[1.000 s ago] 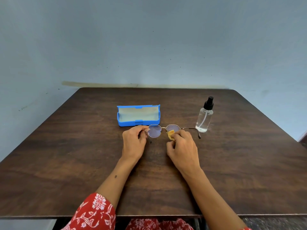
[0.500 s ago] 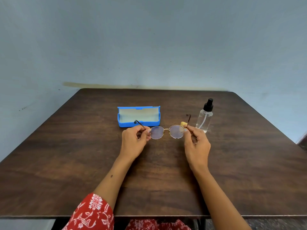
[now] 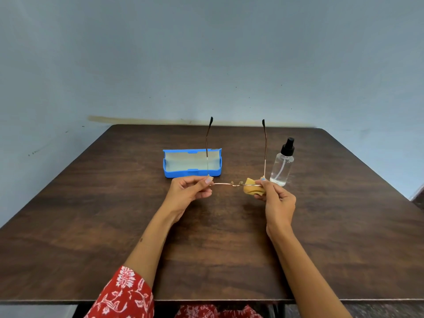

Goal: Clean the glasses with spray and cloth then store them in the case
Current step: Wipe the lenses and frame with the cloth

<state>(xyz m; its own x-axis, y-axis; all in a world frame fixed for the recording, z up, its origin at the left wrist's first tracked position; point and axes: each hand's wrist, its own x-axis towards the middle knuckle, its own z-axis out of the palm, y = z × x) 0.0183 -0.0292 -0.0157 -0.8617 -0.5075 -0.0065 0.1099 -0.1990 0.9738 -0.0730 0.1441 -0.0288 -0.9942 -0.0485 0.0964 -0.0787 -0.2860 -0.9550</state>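
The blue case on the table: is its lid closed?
No, the blue case lies open on the table, its pale lining showing.

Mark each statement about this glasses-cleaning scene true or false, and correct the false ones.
1. The blue case lies open on the table. True.
2. The right hand holds the spray bottle. False: the bottle stands untouched; that hand holds a yellow cloth against the glasses.
3. The left hand pinches the frame's left end. True.
4. The glasses' arms are folded. False: both point away from the person.
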